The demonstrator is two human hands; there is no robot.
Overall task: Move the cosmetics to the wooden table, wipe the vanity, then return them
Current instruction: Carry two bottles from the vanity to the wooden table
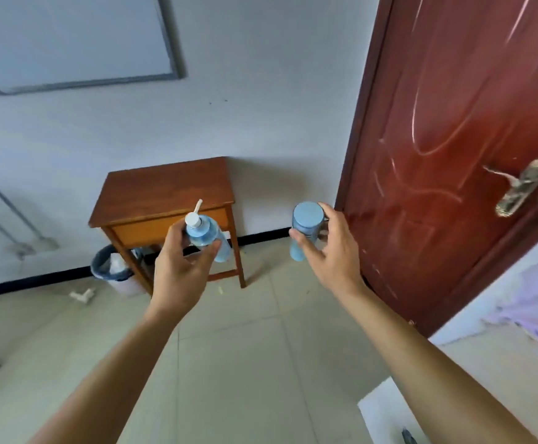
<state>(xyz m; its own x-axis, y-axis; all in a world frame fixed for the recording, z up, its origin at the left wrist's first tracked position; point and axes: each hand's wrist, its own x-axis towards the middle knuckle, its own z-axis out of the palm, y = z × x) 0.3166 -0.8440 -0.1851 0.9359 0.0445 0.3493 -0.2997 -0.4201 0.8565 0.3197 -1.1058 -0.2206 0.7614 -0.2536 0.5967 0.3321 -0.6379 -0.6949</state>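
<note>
Presently, in the centre of the frame, two bare forearms reach up from the lower edge, hands apart, each holding one item.

- Left hand, centre left: fingers and thumb curled round a pale blue pump bottle with a white pump head, tilted and held in the air. In the picture it overlaps the front right corner of the wooden table.
- Right hand, centre right: fingers wrapped round a pale blue capped bottle, its flat round cap towards the camera, held in the air before the wall, just left of the door.
- Wooden table, centre, above the left hand: small, reddish-brown, standing against the white wall.
- Waste bin, left of the table legs: lined with a dark bag.
- Door, right side: dark red, with a metal door handle.
- Floor, lower half: pale tiles, with a small white pipe fitting at left.
</note>
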